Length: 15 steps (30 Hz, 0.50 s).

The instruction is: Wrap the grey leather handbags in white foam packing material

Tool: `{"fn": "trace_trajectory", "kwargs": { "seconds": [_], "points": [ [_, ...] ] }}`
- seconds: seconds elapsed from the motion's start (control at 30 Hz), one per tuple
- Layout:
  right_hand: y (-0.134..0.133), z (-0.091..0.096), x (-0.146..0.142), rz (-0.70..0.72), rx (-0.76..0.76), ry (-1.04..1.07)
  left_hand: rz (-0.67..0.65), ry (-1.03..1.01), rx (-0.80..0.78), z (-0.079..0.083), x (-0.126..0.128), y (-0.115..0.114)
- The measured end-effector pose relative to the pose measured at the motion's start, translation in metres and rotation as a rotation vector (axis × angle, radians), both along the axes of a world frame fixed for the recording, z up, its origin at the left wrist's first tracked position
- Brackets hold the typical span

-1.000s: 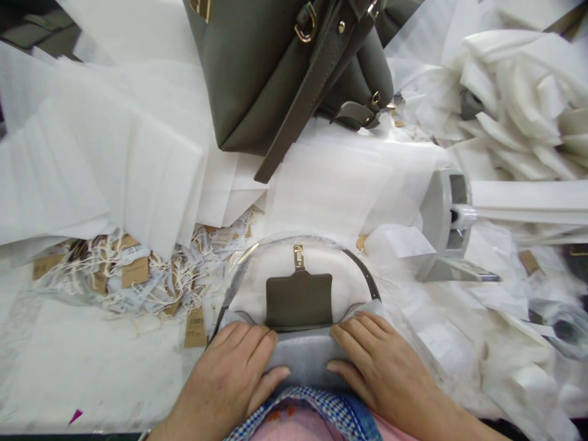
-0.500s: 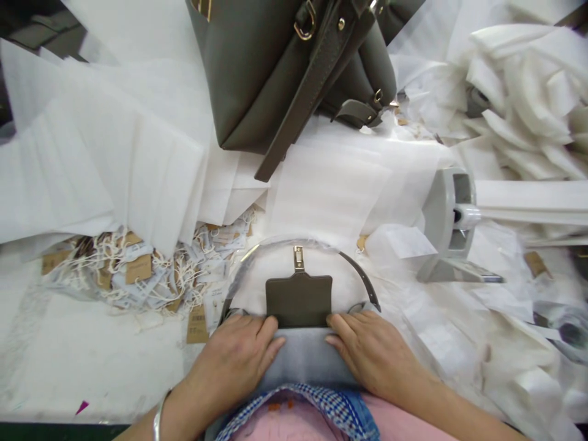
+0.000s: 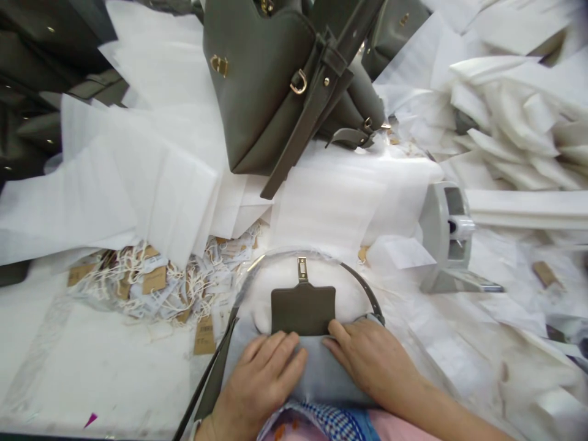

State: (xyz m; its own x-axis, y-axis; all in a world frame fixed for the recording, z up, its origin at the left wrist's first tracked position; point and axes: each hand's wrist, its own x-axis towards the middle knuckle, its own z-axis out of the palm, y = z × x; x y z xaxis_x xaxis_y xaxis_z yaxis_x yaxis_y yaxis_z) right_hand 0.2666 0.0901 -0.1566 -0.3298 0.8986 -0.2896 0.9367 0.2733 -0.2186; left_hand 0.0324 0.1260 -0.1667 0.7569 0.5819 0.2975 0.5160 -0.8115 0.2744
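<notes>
A dark olive handbag with its grey lining (image 3: 312,361) facing me lies against the front of my body. Its olive flap tab (image 3: 303,310) stands up from the edge, carrying a gold clasp (image 3: 302,269). Behind it curves a strap (image 3: 362,285), partly under clear film. My left hand (image 3: 269,380) lies with stretched fingers on the grey lining, left of the tab. My right hand (image 3: 376,358) pinches the bag's edge just right of the tab, thumb on the lining. The bag's lower part is hidden by my hands and apron.
A large olive handbag (image 3: 261,92) stands at the back. White sheets (image 3: 105,184) and tangled string tags (image 3: 156,282) lie on the left. To the right are a grey tape dispenser (image 3: 448,239) and heaped white padding (image 3: 519,122). More dark bags (image 3: 32,92) sit at far left.
My left hand has let go of the edge and moved right and down onto the lining. My right hand stays at the edge. The view has shifted, showing more of the back.
</notes>
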Motion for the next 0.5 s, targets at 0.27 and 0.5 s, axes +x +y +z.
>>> {"fn": "trace_trajectory", "kwargs": {
  "seconds": [0.27,0.5],
  "points": [
    [0.000,0.007,-0.001,-0.005,-0.007,-0.100,-0.203,0.204,-0.089,0.003,-0.024,-0.038],
    [-0.004,0.012,-0.001,-0.014,0.039,-0.144,-0.186,0.261,-0.161,0.012,-0.028,-0.048]
  ]
}}
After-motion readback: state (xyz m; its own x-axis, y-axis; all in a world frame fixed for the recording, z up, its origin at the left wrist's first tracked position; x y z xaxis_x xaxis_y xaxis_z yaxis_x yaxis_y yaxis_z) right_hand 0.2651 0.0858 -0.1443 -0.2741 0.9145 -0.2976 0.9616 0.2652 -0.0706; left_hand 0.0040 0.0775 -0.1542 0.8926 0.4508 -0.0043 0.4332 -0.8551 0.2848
